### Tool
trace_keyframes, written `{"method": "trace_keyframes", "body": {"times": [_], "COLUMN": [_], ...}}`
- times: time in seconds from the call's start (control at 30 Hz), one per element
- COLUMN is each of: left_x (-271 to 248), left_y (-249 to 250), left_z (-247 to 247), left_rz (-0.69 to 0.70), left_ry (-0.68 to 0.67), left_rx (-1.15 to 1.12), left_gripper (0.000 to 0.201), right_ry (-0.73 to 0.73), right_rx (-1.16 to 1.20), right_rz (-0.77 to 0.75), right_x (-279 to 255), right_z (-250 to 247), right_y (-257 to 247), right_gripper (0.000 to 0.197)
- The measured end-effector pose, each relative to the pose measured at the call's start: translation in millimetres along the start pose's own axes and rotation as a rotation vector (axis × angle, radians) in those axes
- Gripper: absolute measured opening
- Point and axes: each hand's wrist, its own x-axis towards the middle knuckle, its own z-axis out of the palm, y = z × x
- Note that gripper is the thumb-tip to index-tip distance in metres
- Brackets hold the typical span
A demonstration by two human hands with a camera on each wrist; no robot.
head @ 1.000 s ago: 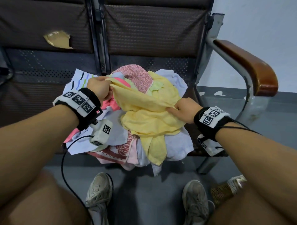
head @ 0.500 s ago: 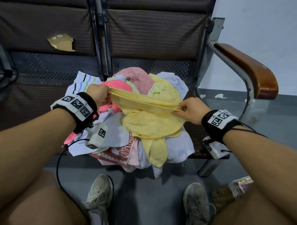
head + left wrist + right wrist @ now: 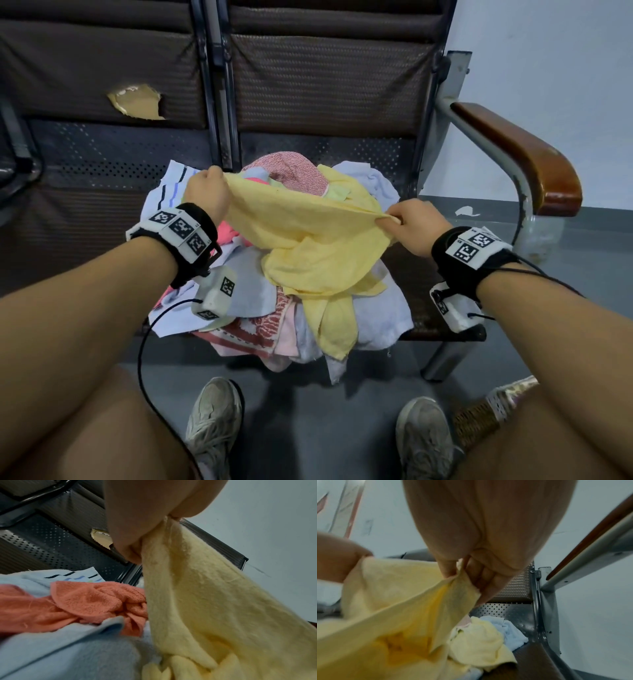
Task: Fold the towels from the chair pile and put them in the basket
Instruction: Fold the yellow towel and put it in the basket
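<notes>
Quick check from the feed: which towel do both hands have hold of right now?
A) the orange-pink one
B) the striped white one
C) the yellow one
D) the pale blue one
C: the left hand and right hand each pinch an end of the yellow towel, stretched between them above the pile; the orange-pink towel lies untouched below.

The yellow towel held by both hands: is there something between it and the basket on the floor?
Partly. The yellow towel hangs above the pile. The basket sits low at the right, half hidden behind the person's right leg; otherwise nothing visible blocks the way.
</notes>
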Motion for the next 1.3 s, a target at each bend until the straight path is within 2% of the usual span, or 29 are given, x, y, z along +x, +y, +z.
{"method": "trace_keyframes", "body": {"times": [0.1,0.17,0.23,0.37,0.43,0.57,0.67,0.77,0.87,0.93,1.07,1.2,1.3], "left_x": [-4.2,-4.9,-9.7,-6.1,-4.2,-5.2,-7.1,-2.9,-0.2,-1.6,-16.1,-26.3,-41.4], "left_y": [3.4,1.5,1.4,-2.5,3.1,29.4,61.1,94.7,121.5,137.0,164.6,184.3,192.6], "left_z": [-4.0,-6.4,-11.6,-18.7,-22.7,-33.2,-45.0,-60.6,-72.9,-75.0,-75.7,-70.0,-54.9], "left_rz": [-0.045,-0.044,0.012,0.125,0.148,0.198,0.256,0.301,0.396,0.408,0.406,0.352,0.249], "left_ry": [-0.139,-0.189,-0.245,-0.337,-0.357,-0.338,-0.287,-0.244,-0.17,-0.194,-0.263,-0.17,-0.107], "left_rx": [-0.245,-0.365,-0.325,-0.235,-0.231,-0.261,-0.248,-0.153,0.006,-0.071,-0.376,-0.42,-0.494], "left_gripper": [0.018,0.012,0.012,0.029,0.032,0.028,0.026,0.026,0.025,0.025,0.01,0.025,0.025], "right_ry": [0.022,0.012,0.01,0.072,0.107,0.219,0.276,0.329,0.389,0.417,0.434,0.431,0.389], "right_rx": [0.145,0.199,0.212,0.233,0.282,0.361,0.281,0.262,0.351,0.407,0.48,0.582,0.678], "right_rz": [-0.025,-0.024,-0.024,0.001,0.021,0.016,-0.056,-0.094,-0.087,-0.065,0.009,0.097,0.207], "right_x": [1.3,2.4,3.3,3.4,2.5,1.8,0.8,1.9,2.0,2.5,-1.7,-5.3,-6.0], "right_z": [-9.2,-14.6,-18.0,-24.3,-32.9,-66.0,-102.6,-137.7,-166.6,-182.8,-205.7,-217.0,-213.7], "right_y": [1.6,2.0,0.2,-6.8,-10.5,-22.7,-36.0,-45.9,-56.0,-61.9,-72.4,-79.5,-89.2], "right_gripper": [0.027,0.037,0.043,0.03,0.036,0.034,0.038,0.039,0.035,0.033,0.032,0.034,0.048]}}
